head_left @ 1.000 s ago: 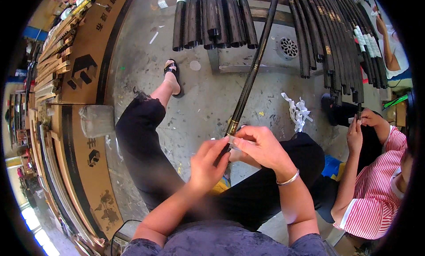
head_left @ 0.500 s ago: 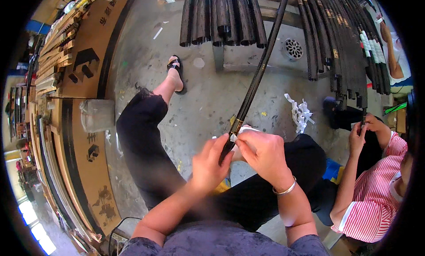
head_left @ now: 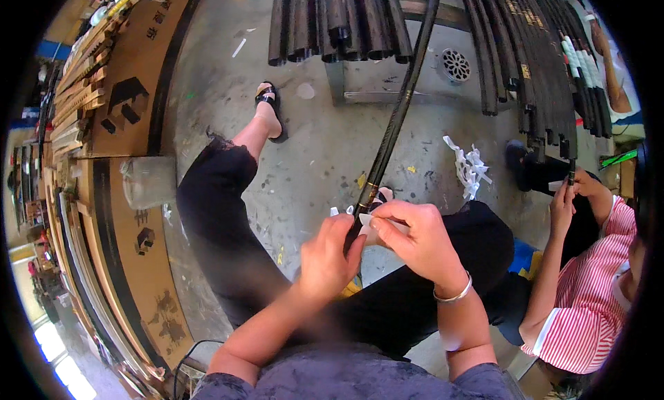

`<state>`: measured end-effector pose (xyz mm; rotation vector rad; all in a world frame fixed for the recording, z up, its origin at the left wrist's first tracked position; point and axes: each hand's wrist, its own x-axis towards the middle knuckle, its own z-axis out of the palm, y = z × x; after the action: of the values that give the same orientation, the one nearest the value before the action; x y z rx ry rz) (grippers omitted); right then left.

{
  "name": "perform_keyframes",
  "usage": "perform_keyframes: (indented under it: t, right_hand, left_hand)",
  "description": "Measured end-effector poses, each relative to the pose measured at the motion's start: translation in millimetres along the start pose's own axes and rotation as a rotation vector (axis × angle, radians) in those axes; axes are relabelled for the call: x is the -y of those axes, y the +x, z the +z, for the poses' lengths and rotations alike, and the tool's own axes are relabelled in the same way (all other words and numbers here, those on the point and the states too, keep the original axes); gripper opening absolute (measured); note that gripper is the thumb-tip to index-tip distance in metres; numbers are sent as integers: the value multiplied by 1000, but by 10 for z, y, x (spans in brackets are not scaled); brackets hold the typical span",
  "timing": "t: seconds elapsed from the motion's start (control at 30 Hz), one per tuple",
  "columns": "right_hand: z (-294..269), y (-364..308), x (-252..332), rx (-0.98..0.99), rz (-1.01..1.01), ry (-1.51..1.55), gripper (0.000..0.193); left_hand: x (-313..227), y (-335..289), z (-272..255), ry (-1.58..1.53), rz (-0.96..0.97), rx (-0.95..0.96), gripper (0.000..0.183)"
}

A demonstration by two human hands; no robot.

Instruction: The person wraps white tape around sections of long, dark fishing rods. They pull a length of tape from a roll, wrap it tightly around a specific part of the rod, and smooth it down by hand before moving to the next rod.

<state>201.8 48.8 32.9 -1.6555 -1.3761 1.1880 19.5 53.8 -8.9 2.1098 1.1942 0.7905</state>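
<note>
My left hand (head_left: 326,256) is wrapped round the lower end of a long black rod (head_left: 395,127), which slants up and away to the right. Gold bands ring the rod just above my fingers. My right hand (head_left: 422,242) pinches a small white strip (head_left: 366,222), like tape or paper, close against the rod's side. The strip's far end is hidden by my fingers. Both hands are above my lap, the right one with a silver bangle at the wrist.
Thick black tubes (head_left: 339,26) lie bundled on a stand ahead, with more black rods (head_left: 515,54) to their right. Crumpled white strips (head_left: 470,166) lie on the floor. Another person (head_left: 581,289) handles a rod at right. Cardboard boxes (head_left: 138,262) and wooden strips (head_left: 86,89) line the left.
My right hand has drawn slightly right from the rod, and the white strip shows more between its fingers and the rod. My left hand keeps its hold. The whole view has shifted a little.
</note>
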Motion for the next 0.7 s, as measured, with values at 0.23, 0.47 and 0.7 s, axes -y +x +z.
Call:
perform_keyframes:
  t: [0.23, 0.47, 0.7]
  right_hand:
    - [-34, 78, -66, 169, 242, 344, 19]
    - [-30, 106, -77, 206, 270, 382, 20]
    - [-13, 100, -88, 200, 258, 423, 17]
  left_hand:
    - [-60, 37, -43, 78, 81, 49, 48]
    - [-60, 39, -63, 82, 55, 62, 48]
    - [-83, 59, -77, 70, 51, 77, 50]
